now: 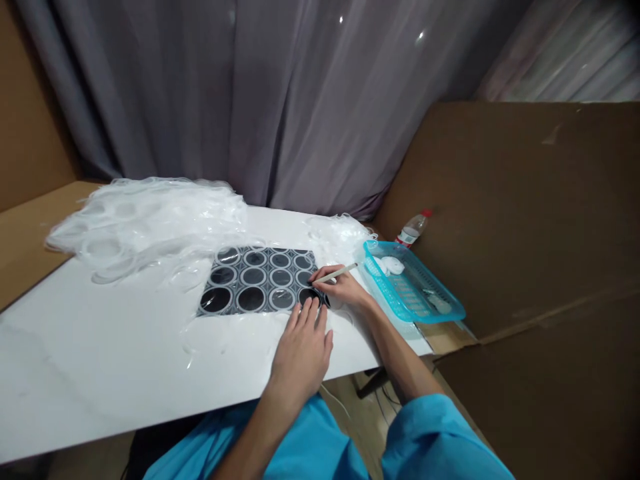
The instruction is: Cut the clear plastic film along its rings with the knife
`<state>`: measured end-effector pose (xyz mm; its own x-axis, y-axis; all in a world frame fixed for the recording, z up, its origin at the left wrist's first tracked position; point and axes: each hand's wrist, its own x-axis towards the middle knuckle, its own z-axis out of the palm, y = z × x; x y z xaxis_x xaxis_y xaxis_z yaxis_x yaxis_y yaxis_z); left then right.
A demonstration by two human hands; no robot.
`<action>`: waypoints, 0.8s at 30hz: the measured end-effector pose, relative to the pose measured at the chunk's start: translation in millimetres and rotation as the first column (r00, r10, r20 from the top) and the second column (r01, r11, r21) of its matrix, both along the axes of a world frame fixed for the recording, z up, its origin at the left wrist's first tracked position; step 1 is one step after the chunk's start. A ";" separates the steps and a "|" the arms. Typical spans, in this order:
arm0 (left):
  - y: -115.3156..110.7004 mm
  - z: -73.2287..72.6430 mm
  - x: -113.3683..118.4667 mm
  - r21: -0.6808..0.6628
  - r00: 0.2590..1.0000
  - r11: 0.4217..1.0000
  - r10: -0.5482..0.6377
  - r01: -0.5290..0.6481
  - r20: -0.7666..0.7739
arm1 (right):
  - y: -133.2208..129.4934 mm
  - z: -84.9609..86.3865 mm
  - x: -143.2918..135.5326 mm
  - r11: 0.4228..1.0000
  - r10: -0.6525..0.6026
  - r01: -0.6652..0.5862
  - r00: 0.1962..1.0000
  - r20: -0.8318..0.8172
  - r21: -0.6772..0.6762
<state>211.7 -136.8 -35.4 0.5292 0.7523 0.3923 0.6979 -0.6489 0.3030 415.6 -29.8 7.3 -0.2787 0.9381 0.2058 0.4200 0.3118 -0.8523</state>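
A dark sheet (265, 280) printed with rows of ringed circles lies flat on the white table (125, 340). My left hand (303, 340) rests flat with fingers stretched out, its fingertips on the sheet's near right edge. In my right hand (343, 285) is a thin pale pen-like tool (336, 273), gripped between thumb and fingers. Its lower end points at a circle near the sheet's right side; the exact tip is too small to make out.
A heap of clear and white plastic rings and film (150, 220) lies back left, with a smaller pile (340, 233) behind the sheet. A blue basket (395, 303) holding white pieces stands right, near a red-capped bottle (413, 230). Cardboard walls (525, 220) and a grey curtain (310, 107) surround the table.
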 end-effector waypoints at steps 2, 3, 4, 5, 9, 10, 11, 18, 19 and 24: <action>0.2 0.2 0.7 -0.005 1.000 1.000 -0.003 0.003 -0.008 | 0.4 -2.0 1.2 1.000 0.013 -0.014 1.000 -0.022 -0.021; 0.1 0.8 0.9 -0.009 1.000 1.000 -0.003 0.003 -0.012 | 0.5 -3.0 1.6 1.000 0.014 -0.014 1.000 -0.026 -0.016; -0.1 1.6 1.0 -0.014 1.000 1.000 -0.001 0.001 -0.014 | 0.5 -3.9 1.8 1.000 0.014 -0.014 1.000 -0.027 -0.004; -0.3 2.7 1.0 -0.019 1.000 1.000 0.004 -0.004 -0.016 | 0.5 -4.6 2.0 1.000 0.015 -0.015 1.000 -0.027 0.010; -1.9 6.4 1.1 -0.035 0.998 0.998 0.053 -0.053 -0.020 | 0.4 -4.9 2.7 0.998 0.054 -0.053 0.998 -0.017 0.031; -2.2 6.9 1.3 -0.035 0.998 0.997 0.061 -0.062 -0.021 | 0.3 -4.3 2.9 0.997 0.063 -0.063 0.998 -0.011 0.033; -2.5 7.1 1.6 -0.034 0.998 0.997 0.067 -0.067 -0.022 | 0.1 -3.5 3.2 0.997 0.071 -0.071 0.997 -0.003 0.036; -2.2 5.5 2.6 -0.017 0.998 0.998 0.068 -0.068 -0.011 | -3.0 2.3 3.2 0.994 0.096 -0.098 0.995 0.042 0.057; -2.1 5.4 2.6 -0.016 0.998 0.998 0.066 -0.066 -0.013 | -3.6 3.0 2.7 0.993 0.094 -0.097 0.994 0.048 0.073; -2.0 5.1 2.5 -0.019 0.998 0.998 0.061 -0.062 -0.012 | -7.0 5.5 -0.3 0.988 0.065 -0.080 0.992 0.111 0.130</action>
